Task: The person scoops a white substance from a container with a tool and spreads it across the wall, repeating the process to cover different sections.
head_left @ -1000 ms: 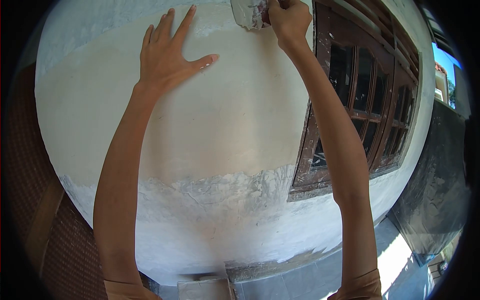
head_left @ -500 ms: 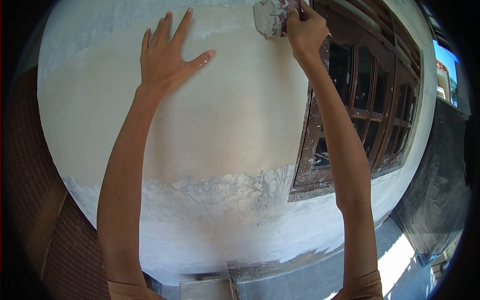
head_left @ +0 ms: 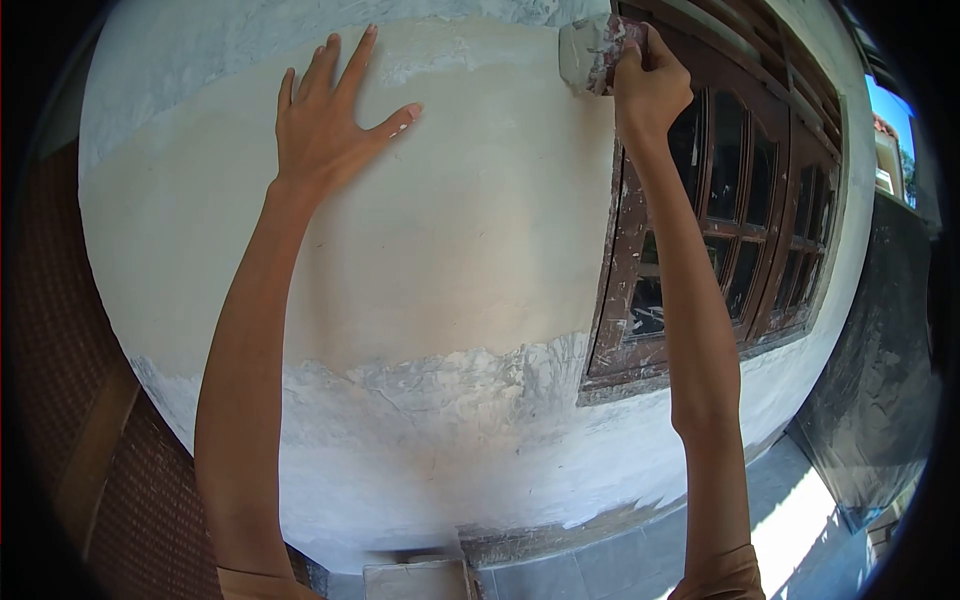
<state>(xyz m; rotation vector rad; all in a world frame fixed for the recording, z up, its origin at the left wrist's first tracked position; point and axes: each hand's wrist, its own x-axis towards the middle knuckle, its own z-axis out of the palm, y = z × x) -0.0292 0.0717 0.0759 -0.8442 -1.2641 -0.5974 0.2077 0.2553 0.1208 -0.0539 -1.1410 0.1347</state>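
My left hand (head_left: pixel 325 125) lies with spread fingers against the wall (head_left: pixel 450 230), with a few white specks on its thumb. In my right hand (head_left: pixel 652 88) is a putty knife (head_left: pixel 587 57), its wide blade smeared with pale filler and its reddish handle gripped between thumb and fingers. The blade is at the wall's upper right, beside the window frame's corner. A smooth cream band of filler covers the middle of the wall. Rougher white and grey patches show above and below that band.
A brown wooden window (head_left: pixel 725 200) with paint-spotted frame and dark panes stands on the right. Woven panelling (head_left: pixel 150 480) runs down the left. Below are a box-like object (head_left: pixel 415 580) and grey floor tiles (head_left: pixel 580 565). A dark sheet (head_left: pixel 860 370) hangs at far right.
My right hand has moved the putty knife to the right and slightly down, to the window frame's edge. My left hand has barely shifted on the wall.
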